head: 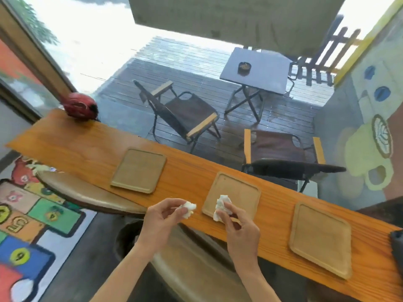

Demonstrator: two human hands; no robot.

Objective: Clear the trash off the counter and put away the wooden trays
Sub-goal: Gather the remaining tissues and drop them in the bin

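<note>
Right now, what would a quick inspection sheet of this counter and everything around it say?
Surface: long wooden counter, bare between trays.
Job's things: three wooden trays: left tray, middle tray, right tray; two crumpled tissues.
Clutter: red helmet at far end; dark object at right edge.
Hands: left hand pinches one tissue; right hand pinches the other tissue over the middle tray.
Cables: nothing seen.
Surroundings: deck with folding chairs, small table.

A long wooden worktop runs along the window. Three wooden trays lie flat on it, well apart: the left tray, the middle tray and the right tray. A red helmet-like object sits at its far left end, a dark object at the right edge.
</note>
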